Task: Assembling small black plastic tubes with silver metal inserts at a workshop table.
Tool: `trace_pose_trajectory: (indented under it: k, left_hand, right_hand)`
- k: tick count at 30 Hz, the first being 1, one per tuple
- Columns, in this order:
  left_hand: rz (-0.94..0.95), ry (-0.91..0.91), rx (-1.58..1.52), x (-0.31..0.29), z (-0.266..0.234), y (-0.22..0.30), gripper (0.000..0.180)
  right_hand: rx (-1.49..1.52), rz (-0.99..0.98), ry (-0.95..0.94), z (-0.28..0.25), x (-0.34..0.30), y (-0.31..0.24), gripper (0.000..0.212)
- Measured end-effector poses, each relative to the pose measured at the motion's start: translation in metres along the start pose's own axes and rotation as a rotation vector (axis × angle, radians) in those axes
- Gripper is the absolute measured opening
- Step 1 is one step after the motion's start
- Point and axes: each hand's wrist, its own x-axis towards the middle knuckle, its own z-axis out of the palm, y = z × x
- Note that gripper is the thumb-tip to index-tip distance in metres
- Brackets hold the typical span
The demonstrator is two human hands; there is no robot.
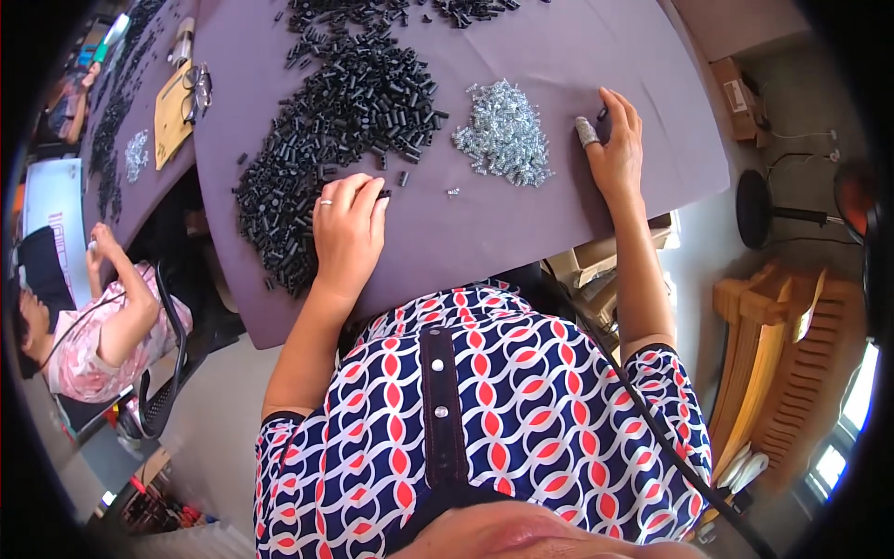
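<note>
Pinches a black piece (603, 114) in the right grip (616, 156); curls the left grip (349, 226) at the black pile (358, 102), cannot tell if holding any.

Short black cylinders (400, 88) are lying jumbled in a broad, dense heap, their ends pointing every way. Small, clear, glossy pieces (505, 133) are forming a compact pile to its right. One loose clear piece (453, 192) is resting just below that pile; a stray black cylinder (403, 178) is sitting slightly to its left. Farther right, a dark piece (602, 114) is showing, partly hidden.
</note>
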Motion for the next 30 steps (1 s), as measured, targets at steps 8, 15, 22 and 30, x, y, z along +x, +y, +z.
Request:
trace_pose_trajectory:
  k: [8,15,22,30]
  left_hand:
    - [0.011,0.037,-0.04,-0.002,0.004,-0.002,0.019]
    - [0.035,0.088,-0.065,-0.002,0.008,-0.006,0.016]
    - [0.016,0.091,-0.086,-0.006,0.007,-0.006,0.017]
    - [0.131,0.12,-0.077,-0.003,-0.005,0.007,0.02]
  right_hand:
    - [0.036,-0.054,0.039,0.006,-0.002,0.014,0.046]
    - [-0.066,-0.089,0.093,0.008,-0.003,0.022,0.036]
    - [-0.055,-0.114,0.202,0.007,-0.006,0.016,0.041]
    - [0.182,-0.527,-0.119,-0.006,-0.039,-0.091,0.034]
